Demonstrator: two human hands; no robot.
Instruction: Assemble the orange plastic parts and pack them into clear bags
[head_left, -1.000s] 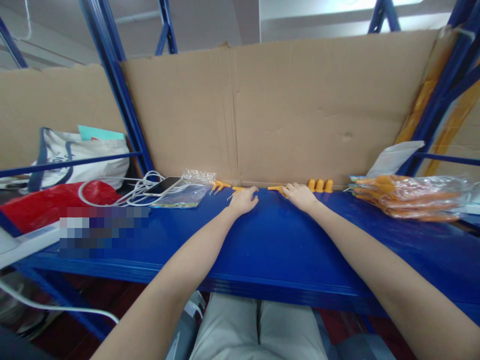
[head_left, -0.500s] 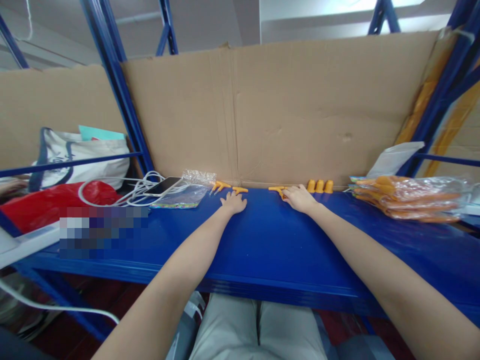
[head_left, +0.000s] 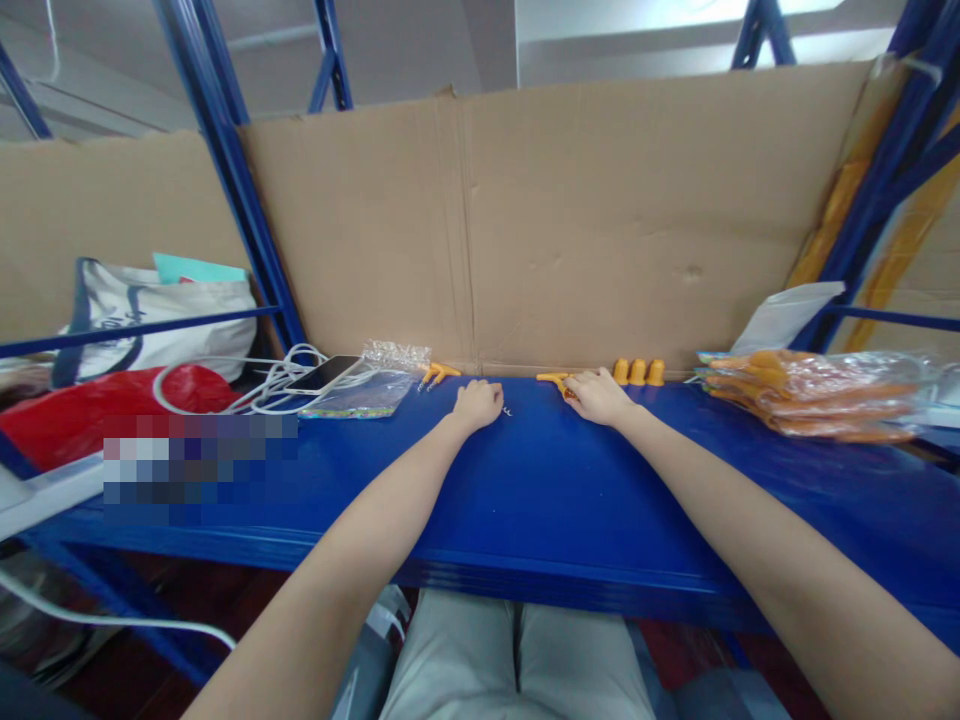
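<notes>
My left hand (head_left: 478, 404) is closed, palm down, just above the blue tabletop. Out of its right side pokes a small spiral metal tip (head_left: 507, 411); fingers cover the handle of this orange T-handled corkscrew. Farther right, my right hand (head_left: 600, 397) has its fingers bent round another orange T-shaped handle (head_left: 553, 378), whose lower part they hide. Just left of my left hand lie orange T-handled corkscrews (head_left: 441, 371) with spiral metal ends. Beyond my right hand, three orange caps (head_left: 637, 372) stand in a row by the cardboard.
A cardboard wall (head_left: 585, 220) closes off the back of the blue table (head_left: 540, 500). On the left are a clear plastic bag (head_left: 375, 393), a phone (head_left: 326, 373), white cables (head_left: 262, 395) and a red bag (head_left: 187, 388). Orange pieces in clear plastic (head_left: 817, 392) lie at right.
My left hand has gone from spread fingers to closed and shifted slightly right. The orange handle beside it is now covered, and a spiral tip shows. My right hand stays in place.
</notes>
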